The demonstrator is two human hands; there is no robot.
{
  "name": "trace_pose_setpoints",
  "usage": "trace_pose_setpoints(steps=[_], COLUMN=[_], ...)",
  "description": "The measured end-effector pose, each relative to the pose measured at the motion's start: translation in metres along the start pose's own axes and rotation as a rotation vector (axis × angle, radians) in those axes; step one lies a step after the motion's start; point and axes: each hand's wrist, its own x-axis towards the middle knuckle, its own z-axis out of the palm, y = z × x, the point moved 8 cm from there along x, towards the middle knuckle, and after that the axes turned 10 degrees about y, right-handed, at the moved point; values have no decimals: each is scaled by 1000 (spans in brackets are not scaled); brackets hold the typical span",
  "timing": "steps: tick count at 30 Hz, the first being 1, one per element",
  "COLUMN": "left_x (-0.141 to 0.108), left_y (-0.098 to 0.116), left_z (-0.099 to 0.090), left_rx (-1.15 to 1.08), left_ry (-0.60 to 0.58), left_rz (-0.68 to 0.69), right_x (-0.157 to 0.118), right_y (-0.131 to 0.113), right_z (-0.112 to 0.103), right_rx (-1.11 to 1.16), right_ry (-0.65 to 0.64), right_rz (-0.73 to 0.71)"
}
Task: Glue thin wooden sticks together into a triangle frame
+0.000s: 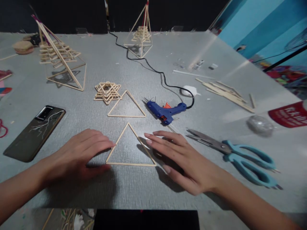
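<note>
A triangle of thin wooden sticks (130, 164) lies flat on the grey table between my hands. My left hand (83, 153) rests at its left side, fingertips by the left stick, thumb near the lower left corner. On the other side my right hand (177, 156) is spread, its fingertips close to the right stick. Neither hand grips anything. Just beyond lies a second stick triangle (127, 116), whose left edge meets a stack of star-shaped stick frames (107, 92). A blue glue gun (165, 111) lies on its side to the right of that triangle.
Blue-handled scissors (227, 150) lie right of my right hand, and a phone (35, 132) lies at left. Loose sticks (227, 92) and a red-labelled bottle (287, 115) are farther right. Two stick pyramids (64, 64) stand behind. The glue gun's black cord (153, 70) crosses the table.
</note>
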Motion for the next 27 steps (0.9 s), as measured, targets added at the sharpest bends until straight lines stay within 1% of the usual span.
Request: trace_pose_setpoints(steps=[3, 9, 15, 27], left_x=[5, 6, 5, 7], left_y=[3, 4, 3, 4], left_z=[-1, 9, 13, 13], left_rx=[39, 52, 72, 74], left_ry=[9, -90, -156, -154], left_rz=[42, 87, 82, 70], right_x=[0, 1, 2, 4], right_y=[2, 1, -1, -3], right_z=[2, 9, 11, 14], right_rx=[20, -19, -55, -44], right_ry=[-22, -108, -123, -143], right_rz=[12, 24, 10, 6])
